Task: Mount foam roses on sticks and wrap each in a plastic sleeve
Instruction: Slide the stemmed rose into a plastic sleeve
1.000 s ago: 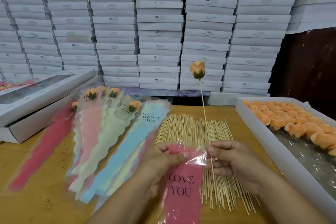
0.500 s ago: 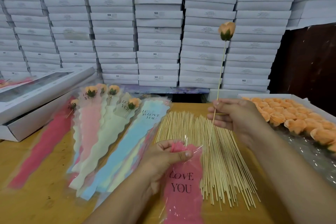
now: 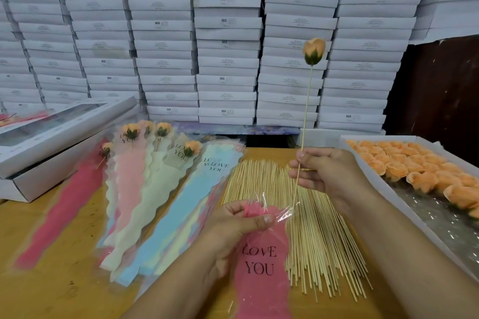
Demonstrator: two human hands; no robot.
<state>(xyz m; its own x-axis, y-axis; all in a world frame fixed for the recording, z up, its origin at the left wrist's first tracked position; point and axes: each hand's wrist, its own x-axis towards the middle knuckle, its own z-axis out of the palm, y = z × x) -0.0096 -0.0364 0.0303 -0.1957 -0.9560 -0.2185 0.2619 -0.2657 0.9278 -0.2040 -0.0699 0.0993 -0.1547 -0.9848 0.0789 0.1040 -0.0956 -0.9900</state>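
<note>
Wooden table (image 3: 39, 280), rose stick (image 3: 305, 109) between right fingers (image 3: 300, 156)

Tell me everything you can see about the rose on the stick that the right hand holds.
The foam rose is a peach-orange closed bud with a dark green calyx beneath, looking soft and matte. It sits on top of a thin, pale wooden stick held nearly upright, leaning slightly right. The right hand pinches the stick low on its length. The stick's lower tip reaches the clear mouth of the pink sleeve printed "LOVE YOU", which the left hand holds.
</note>
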